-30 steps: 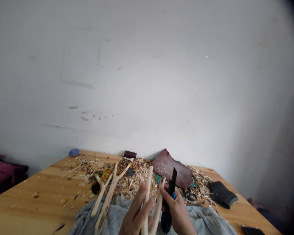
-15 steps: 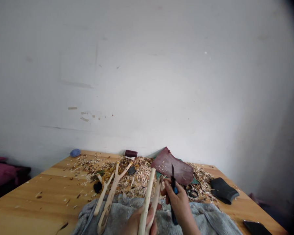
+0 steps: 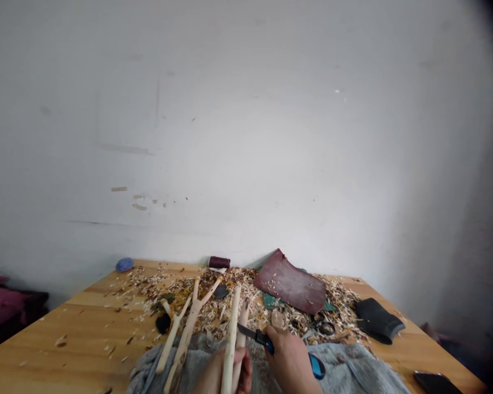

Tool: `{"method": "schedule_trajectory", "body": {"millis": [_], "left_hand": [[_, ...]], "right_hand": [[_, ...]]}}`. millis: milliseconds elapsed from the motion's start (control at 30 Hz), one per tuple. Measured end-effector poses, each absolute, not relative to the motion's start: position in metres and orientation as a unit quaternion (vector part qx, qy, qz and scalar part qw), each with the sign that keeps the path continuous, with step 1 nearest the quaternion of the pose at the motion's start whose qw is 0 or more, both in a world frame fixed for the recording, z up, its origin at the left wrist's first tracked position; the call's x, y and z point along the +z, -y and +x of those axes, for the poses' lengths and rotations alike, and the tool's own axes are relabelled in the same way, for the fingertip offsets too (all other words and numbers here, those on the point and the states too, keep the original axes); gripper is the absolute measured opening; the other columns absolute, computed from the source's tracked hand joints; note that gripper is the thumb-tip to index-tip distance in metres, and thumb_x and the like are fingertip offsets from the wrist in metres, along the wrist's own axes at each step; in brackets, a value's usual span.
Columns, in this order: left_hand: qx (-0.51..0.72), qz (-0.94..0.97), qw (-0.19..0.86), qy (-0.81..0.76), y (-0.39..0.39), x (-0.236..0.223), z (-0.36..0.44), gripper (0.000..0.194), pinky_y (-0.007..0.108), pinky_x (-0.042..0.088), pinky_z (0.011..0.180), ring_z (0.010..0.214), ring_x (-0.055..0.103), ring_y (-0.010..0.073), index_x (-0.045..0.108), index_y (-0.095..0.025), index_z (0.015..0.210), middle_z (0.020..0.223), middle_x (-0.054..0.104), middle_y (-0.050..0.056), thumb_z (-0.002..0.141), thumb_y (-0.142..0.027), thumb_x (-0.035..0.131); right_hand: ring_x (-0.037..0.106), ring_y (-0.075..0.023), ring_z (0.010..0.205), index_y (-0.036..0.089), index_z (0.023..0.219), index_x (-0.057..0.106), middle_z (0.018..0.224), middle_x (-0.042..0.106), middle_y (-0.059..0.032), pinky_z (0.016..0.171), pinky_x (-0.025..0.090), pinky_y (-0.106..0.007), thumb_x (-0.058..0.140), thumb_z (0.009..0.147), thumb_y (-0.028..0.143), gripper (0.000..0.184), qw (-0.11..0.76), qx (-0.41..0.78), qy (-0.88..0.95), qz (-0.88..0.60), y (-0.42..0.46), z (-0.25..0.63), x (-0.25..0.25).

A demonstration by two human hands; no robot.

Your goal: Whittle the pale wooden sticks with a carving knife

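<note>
My left hand (image 3: 216, 369) is closed around a peeled forked wooden stick (image 3: 231, 339), whose two pale prongs point up and away from me. In my right hand (image 3: 290, 358) is a utility knife (image 3: 317, 366) with a blue and black handle. Its dark blade points left and meets the right prong, or lies very close to it. Two more peeled forked sticks, a larger one (image 3: 189, 323) and a smaller one (image 3: 171, 336), lie to the left, their lower ends over a grey towel (image 3: 345, 366).
Wood shavings (image 3: 213, 317) cover the middle of the wooden table (image 3: 66, 334). Among them lie maroon leather (image 3: 291, 282) and scissors (image 3: 324, 327). A thread spool (image 3: 219, 262) stands near the wall. A black piece (image 3: 378, 320) and a phone-like object (image 3: 435, 381) are at right.
The knife has turned from upright to pointing left, its blade now at the stick's right prong. My right hand has rolled over and lowered. The held stick has shifted slightly left.
</note>
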State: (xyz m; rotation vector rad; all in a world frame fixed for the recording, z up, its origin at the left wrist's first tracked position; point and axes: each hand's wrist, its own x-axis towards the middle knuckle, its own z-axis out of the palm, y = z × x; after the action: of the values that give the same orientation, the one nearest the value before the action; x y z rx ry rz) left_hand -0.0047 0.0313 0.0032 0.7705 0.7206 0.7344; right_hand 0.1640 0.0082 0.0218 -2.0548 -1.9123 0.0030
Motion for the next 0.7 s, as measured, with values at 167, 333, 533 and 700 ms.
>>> {"method": "schedule_trajectory", "body": {"millis": [167, 333, 533, 700], "left_hand": [[0.335, 0.373, 0.808, -0.308, -0.035, -0.003, -0.007, 0.048, 0.016, 0.017, 0.035, 0.032, 0.038, 0.0028, 0.060, -0.017, 0.081, 0.051, 0.057, -0.005, 0.055, -0.049, 0.085], [0.302, 0.379, 0.821, -0.301, -0.028, 0.001, -0.002, 0.050, 0.017, 0.016, 0.037, 0.032, 0.037, 0.0042, 0.061, -0.019, 0.086, 0.050, 0.054, -0.006, 0.061, -0.057, 0.082], [0.307, 0.327, 0.806, -0.386, -0.023, 0.011, 0.006, 0.017, 0.020, 0.022, 0.036, 0.036, 0.041, 0.0072, 0.054, -0.020, 0.058, 0.050, 0.054, -0.003, 0.066, -0.027, 0.068], [0.288, 0.342, 0.813, -0.374, -0.023, 0.000, 0.002, 0.022, 0.020, 0.021, 0.034, 0.032, 0.031, 0.0043, 0.058, -0.021, 0.070, 0.053, 0.053, -0.007, 0.069, -0.034, 0.076]], "right_hand": [[0.070, -0.0204, 0.092, 0.027, 0.103, 0.069, 0.100, 0.074, -0.0036, 0.070, 0.040, -0.024, 0.046, 0.077, 0.000, 0.044, 0.154, 0.000, 0.679, -0.718, -0.012, 0.159, 0.018], [0.070, -0.0198, 0.088, 0.026, 0.100, 0.069, 0.096, 0.073, -0.0045, 0.068, 0.041, -0.024, 0.043, 0.084, 0.005, 0.037, 0.160, -0.010, 0.682, -0.713, -0.009, 0.157, 0.017], [0.070, -0.0194, 0.086, 0.028, 0.104, 0.069, 0.095, 0.073, -0.0046, 0.068, 0.040, -0.024, 0.042, 0.082, 0.003, 0.043, 0.132, -0.006, 0.692, -0.709, -0.005, 0.151, 0.017], [0.068, -0.0200, 0.094, 0.027, 0.102, 0.069, 0.100, 0.071, -0.0059, 0.072, 0.041, -0.025, 0.041, 0.083, 0.001, 0.042, 0.136, -0.017, 0.686, -0.714, -0.007, 0.151, 0.013]]}}
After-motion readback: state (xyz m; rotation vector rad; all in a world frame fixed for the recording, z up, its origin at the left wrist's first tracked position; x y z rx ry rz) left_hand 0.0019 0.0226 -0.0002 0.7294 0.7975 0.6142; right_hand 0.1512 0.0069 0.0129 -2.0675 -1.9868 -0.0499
